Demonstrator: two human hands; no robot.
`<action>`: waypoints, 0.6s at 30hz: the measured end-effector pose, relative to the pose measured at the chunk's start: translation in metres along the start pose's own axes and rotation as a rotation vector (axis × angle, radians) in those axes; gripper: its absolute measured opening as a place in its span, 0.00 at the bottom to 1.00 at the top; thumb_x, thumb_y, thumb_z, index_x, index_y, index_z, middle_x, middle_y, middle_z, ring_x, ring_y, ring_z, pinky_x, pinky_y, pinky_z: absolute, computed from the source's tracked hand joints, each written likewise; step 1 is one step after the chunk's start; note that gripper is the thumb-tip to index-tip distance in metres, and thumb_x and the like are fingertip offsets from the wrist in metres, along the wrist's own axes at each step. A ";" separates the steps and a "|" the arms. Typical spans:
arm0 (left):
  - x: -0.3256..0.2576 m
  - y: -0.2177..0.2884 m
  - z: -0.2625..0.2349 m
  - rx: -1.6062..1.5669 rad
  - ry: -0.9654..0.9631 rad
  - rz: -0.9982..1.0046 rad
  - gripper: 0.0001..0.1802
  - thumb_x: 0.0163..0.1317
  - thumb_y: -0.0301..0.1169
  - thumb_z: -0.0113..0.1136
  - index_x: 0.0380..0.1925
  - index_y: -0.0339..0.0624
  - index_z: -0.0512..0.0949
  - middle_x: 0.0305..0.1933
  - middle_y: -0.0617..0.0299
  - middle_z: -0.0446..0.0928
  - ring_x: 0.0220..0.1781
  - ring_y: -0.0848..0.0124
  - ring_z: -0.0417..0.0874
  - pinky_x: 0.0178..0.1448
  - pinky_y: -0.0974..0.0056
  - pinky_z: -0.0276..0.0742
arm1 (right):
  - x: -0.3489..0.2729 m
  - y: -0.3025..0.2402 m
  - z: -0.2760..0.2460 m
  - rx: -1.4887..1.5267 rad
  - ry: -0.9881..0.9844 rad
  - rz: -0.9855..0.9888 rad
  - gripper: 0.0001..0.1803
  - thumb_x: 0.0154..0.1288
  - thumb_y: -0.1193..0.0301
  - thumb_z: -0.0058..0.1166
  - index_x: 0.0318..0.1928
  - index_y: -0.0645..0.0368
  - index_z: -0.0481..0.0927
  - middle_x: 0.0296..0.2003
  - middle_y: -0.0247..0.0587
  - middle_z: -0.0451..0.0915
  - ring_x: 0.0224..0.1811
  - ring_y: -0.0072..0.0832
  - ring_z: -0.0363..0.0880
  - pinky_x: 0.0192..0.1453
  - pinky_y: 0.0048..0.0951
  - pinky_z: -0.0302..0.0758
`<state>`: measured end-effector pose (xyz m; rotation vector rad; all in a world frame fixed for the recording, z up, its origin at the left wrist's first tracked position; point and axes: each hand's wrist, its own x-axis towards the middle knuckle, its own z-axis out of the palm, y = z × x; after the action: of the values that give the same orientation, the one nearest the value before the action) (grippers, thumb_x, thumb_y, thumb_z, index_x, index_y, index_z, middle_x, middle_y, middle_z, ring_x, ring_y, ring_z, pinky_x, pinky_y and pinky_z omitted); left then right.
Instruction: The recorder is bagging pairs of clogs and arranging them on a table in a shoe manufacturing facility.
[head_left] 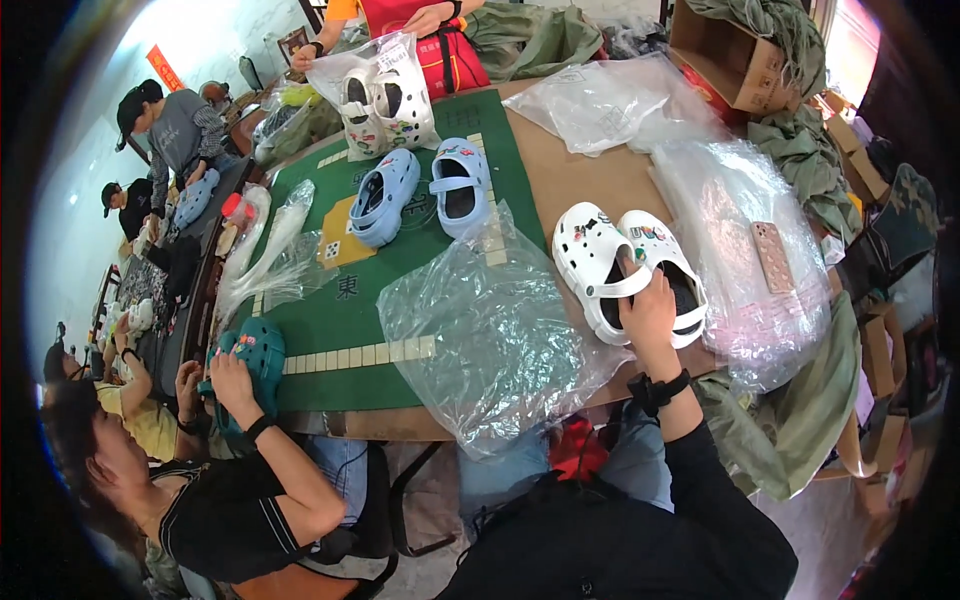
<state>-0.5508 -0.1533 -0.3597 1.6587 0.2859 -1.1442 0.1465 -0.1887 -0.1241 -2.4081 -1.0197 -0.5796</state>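
A pair of white clogs [592, 250] with colourful charms on the toes lies side by side at the right of the table. My right hand [650, 305] reaches in from below and grips the pair where the two shoes meet, by the heel strap and inner side. Left of them a clear plastic bag [490, 330] lies spread, overhanging the front edge. Farther back sits a pair of light blue clogs, one left [385, 200] and one right [460, 190]. My left hand does not show.
Stacked clear bags [735, 200] with a pink phone [772, 258] lie at right. Across the table a person holds bagged white clogs [385, 105]; at left a co-worker handles a green clog [262, 360]. Cardboard boxes [735, 60] crowd the far right.
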 end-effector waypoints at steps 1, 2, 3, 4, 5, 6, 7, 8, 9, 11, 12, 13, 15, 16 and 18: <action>0.002 0.000 0.003 -0.004 0.004 0.001 0.23 0.62 0.42 0.40 0.40 0.35 0.78 0.45 0.48 0.79 0.45 0.54 0.80 0.46 0.56 0.74 | -0.001 0.000 0.001 -0.006 0.008 0.000 0.29 0.51 0.69 0.57 0.58 0.49 0.73 0.37 0.48 0.70 0.40 0.44 0.71 0.42 0.42 0.69; 0.004 0.003 0.009 -0.011 0.005 0.004 0.23 0.62 0.42 0.41 0.40 0.35 0.78 0.45 0.48 0.79 0.45 0.54 0.80 0.46 0.56 0.74 | -0.003 0.001 0.001 -0.014 0.010 -0.002 0.29 0.51 0.69 0.57 0.58 0.49 0.73 0.37 0.48 0.70 0.40 0.44 0.71 0.42 0.42 0.69; 0.007 0.005 0.016 -0.021 0.005 0.008 0.23 0.62 0.42 0.41 0.40 0.35 0.78 0.45 0.48 0.79 0.45 0.54 0.80 0.46 0.56 0.74 | -0.002 0.001 0.001 -0.019 -0.001 -0.005 0.29 0.51 0.69 0.57 0.58 0.49 0.73 0.37 0.48 0.70 0.40 0.44 0.71 0.42 0.42 0.69; 0.010 0.009 0.024 -0.033 0.004 0.011 0.22 0.62 0.42 0.41 0.40 0.35 0.78 0.45 0.48 0.79 0.45 0.54 0.80 0.46 0.56 0.74 | 0.002 -0.002 0.001 -0.021 0.018 -0.005 0.30 0.51 0.69 0.57 0.58 0.49 0.73 0.36 0.48 0.70 0.40 0.45 0.71 0.42 0.42 0.69; 0.008 0.016 0.041 -0.057 -0.003 0.011 0.22 0.62 0.42 0.41 0.40 0.35 0.78 0.45 0.48 0.79 0.45 0.54 0.80 0.46 0.56 0.74 | 0.000 -0.004 0.003 -0.020 0.023 -0.007 0.30 0.51 0.69 0.57 0.58 0.49 0.73 0.36 0.48 0.70 0.40 0.45 0.71 0.42 0.42 0.69; 0.006 0.021 0.062 -0.081 -0.014 0.010 0.22 0.62 0.41 0.41 0.40 0.35 0.78 0.44 0.48 0.79 0.45 0.54 0.80 0.46 0.56 0.74 | 0.000 -0.003 0.003 -0.017 0.021 -0.013 0.30 0.51 0.69 0.57 0.58 0.48 0.73 0.36 0.47 0.70 0.40 0.45 0.71 0.41 0.42 0.69; 0.002 0.026 0.083 -0.106 -0.025 0.009 0.22 0.62 0.41 0.41 0.40 0.35 0.78 0.44 0.48 0.79 0.45 0.54 0.80 0.46 0.56 0.74 | 0.001 -0.003 0.002 -0.034 0.023 -0.014 0.29 0.51 0.69 0.57 0.57 0.48 0.73 0.36 0.47 0.70 0.39 0.45 0.72 0.40 0.42 0.69; 0.001 0.029 0.092 -0.119 -0.030 0.008 0.22 0.62 0.41 0.42 0.40 0.35 0.78 0.44 0.48 0.79 0.45 0.54 0.80 0.46 0.56 0.74 | 0.004 -0.002 0.004 -0.028 0.027 -0.014 0.28 0.51 0.69 0.57 0.57 0.49 0.74 0.36 0.48 0.70 0.39 0.45 0.72 0.40 0.42 0.69; 0.000 0.032 0.101 -0.131 -0.034 0.007 0.22 0.62 0.41 0.42 0.40 0.35 0.78 0.44 0.48 0.79 0.45 0.54 0.80 0.46 0.55 0.74 | 0.005 -0.001 0.005 -0.021 0.033 -0.015 0.27 0.51 0.69 0.57 0.56 0.49 0.74 0.35 0.48 0.70 0.39 0.45 0.72 0.39 0.42 0.70; -0.003 0.039 0.118 -0.154 -0.038 0.004 0.22 0.62 0.41 0.42 0.41 0.35 0.78 0.44 0.48 0.79 0.45 0.54 0.80 0.46 0.55 0.74 | 0.003 0.000 0.004 -0.001 0.027 -0.028 0.26 0.51 0.69 0.57 0.55 0.49 0.75 0.35 0.48 0.71 0.38 0.45 0.72 0.39 0.43 0.70; -0.005 0.042 0.125 -0.163 -0.039 0.002 0.22 0.61 0.41 0.42 0.41 0.35 0.78 0.44 0.48 0.79 0.45 0.53 0.80 0.46 0.55 0.74 | 0.003 0.000 0.005 -0.009 0.041 -0.035 0.26 0.51 0.69 0.58 0.55 0.49 0.75 0.35 0.48 0.71 0.38 0.45 0.72 0.39 0.43 0.70; -0.006 0.045 0.131 -0.171 -0.040 0.001 0.22 0.61 0.41 0.42 0.41 0.35 0.77 0.44 0.48 0.79 0.45 0.53 0.80 0.46 0.55 0.74 | 0.004 0.001 0.006 -0.019 0.056 -0.043 0.26 0.51 0.68 0.58 0.55 0.49 0.75 0.35 0.48 0.71 0.38 0.44 0.72 0.39 0.43 0.70; -0.009 0.050 0.144 -0.190 -0.033 -0.006 0.21 0.61 0.41 0.43 0.41 0.35 0.77 0.44 0.48 0.79 0.45 0.53 0.80 0.46 0.55 0.74 | 0.004 0.000 0.005 -0.009 0.042 -0.048 0.26 0.51 0.68 0.58 0.55 0.49 0.75 0.35 0.47 0.71 0.39 0.44 0.73 0.39 0.42 0.70; -0.010 0.052 0.149 -0.196 -0.029 -0.010 0.21 0.61 0.40 0.43 0.41 0.35 0.77 0.44 0.48 0.79 0.45 0.53 0.80 0.46 0.55 0.74 | 0.003 -0.001 0.004 -0.012 0.038 -0.038 0.26 0.51 0.68 0.58 0.55 0.49 0.75 0.35 0.47 0.71 0.39 0.44 0.73 0.40 0.42 0.70; -0.011 0.053 0.150 -0.199 -0.016 -0.014 0.21 0.61 0.40 0.43 0.41 0.35 0.77 0.44 0.48 0.79 0.45 0.53 0.80 0.46 0.55 0.74 | 0.003 -0.001 0.003 -0.012 0.035 -0.032 0.27 0.52 0.67 0.58 0.56 0.49 0.74 0.36 0.47 0.71 0.39 0.44 0.73 0.41 0.42 0.71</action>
<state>-0.6016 -0.2981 -0.3172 1.4743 0.3889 -1.1022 0.1479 -0.1847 -0.1248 -2.3870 -1.0443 -0.6388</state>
